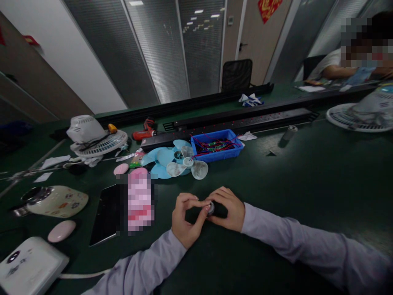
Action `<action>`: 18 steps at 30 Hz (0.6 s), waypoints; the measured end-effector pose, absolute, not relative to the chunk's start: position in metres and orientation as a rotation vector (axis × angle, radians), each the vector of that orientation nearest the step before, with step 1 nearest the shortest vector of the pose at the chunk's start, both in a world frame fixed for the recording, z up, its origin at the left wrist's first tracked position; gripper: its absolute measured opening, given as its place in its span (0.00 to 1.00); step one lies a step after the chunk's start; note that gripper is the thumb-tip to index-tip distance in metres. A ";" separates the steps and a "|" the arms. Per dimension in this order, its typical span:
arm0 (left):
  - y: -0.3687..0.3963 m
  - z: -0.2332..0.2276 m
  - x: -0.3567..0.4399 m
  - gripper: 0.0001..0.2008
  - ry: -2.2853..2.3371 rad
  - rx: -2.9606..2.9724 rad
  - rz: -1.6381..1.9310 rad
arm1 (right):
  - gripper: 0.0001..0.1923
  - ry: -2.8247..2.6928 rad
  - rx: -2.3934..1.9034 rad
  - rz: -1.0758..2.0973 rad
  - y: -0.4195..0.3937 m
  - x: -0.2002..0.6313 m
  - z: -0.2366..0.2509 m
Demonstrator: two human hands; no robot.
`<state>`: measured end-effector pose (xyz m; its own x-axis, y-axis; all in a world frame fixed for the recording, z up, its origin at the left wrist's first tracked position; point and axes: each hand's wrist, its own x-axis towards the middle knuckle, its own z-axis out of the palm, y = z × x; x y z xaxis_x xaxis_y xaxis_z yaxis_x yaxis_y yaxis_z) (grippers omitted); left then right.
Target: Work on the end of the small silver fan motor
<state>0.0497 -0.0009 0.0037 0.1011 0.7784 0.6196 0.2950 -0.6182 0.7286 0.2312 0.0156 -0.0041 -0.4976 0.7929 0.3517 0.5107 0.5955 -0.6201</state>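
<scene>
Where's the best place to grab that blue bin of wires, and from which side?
Take the blue bin by its near long rim, coming from your side. Its walls stand upright and that edge is bare, while the fan blades crowd its left end and the black strip lies behind it.

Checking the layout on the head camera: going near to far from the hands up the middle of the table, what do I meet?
Both hands on a small dark part → fan blades → blue bin → long black strip.
</scene>
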 end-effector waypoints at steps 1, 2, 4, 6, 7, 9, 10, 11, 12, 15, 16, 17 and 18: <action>-0.002 0.003 0.051 0.16 1.035 1.945 1.555 | 0.18 -2.197 -1.025 0.588 0.016 0.231 -0.005; -0.003 0.003 0.052 0.17 1.022 1.920 1.586 | 0.18 -2.190 -1.020 0.586 0.016 0.231 -0.006; -0.002 0.002 0.053 0.18 1.042 1.856 1.656 | 0.19 -2.175 -1.013 0.585 0.017 0.231 -0.008; 0.001 0.000 0.051 0.18 1.135 1.794 1.692 | 0.20 -2.168 -1.018 0.589 0.017 0.231 -0.009; 0.004 -0.002 0.050 0.17 1.195 1.775 1.680 | 0.20 -2.169 -1.024 0.590 0.017 0.231 -0.009; 0.011 -0.005 0.046 0.15 1.294 1.783 1.570 | 0.21 -2.178 -1.032 0.593 0.017 0.231 -0.008; 0.015 -0.007 0.044 0.13 1.323 1.806 1.491 | 0.21 -2.182 -1.034 0.593 0.016 0.231 -0.008; 0.018 -0.008 0.042 0.12 1.348 1.835 1.414 | 0.20 -2.186 -1.035 0.593 0.016 0.231 -0.007; 0.021 -0.009 0.041 0.11 1.369 1.865 1.348 | 0.20 -2.190 -1.035 0.593 0.016 0.231 -0.006; 0.024 -0.010 0.039 0.09 1.401 1.915 1.261 | 0.20 -2.191 -1.039 0.593 0.016 0.231 -0.005; 0.024 -0.010 0.039 0.09 1.401 1.912 1.271 | 0.21 -2.190 -1.041 0.593 0.016 0.231 -0.005; 0.023 -0.010 0.039 0.09 1.393 1.900 1.298 | 0.21 -2.189 -1.042 0.593 0.016 0.231 -0.006; 0.022 -0.009 0.040 0.09 1.380 1.879 1.342 | 0.20 -2.185 -1.041 0.593 0.016 0.231 -0.006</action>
